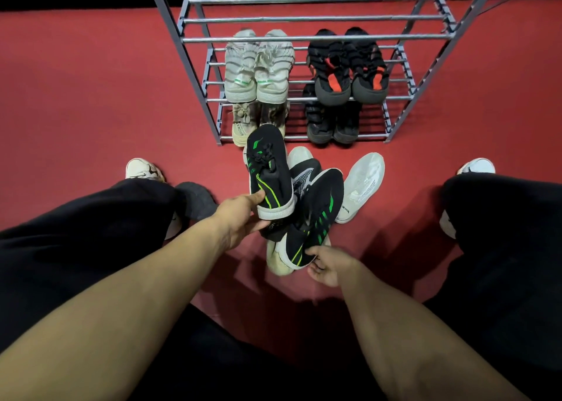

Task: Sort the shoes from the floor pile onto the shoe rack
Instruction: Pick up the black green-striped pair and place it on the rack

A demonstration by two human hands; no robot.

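Note:
My left hand grips the heel of a black shoe with green stripes, lifted with its toe toward the rack. My right hand holds the heel of the matching black and green shoe, which lies over the floor pile. Beneath them lie a grey and white shoe, a cream shoe and a white shoe on its side. The grey metal shoe rack stands ahead; a white pair and a black and orange pair sit on a middle shelf.
On the bottom shelf sit a beige pair and a dark pair. The upper shelves hold no shoes. My knees in black trousers flank the pile, and my own white shoes rest on the red carpet.

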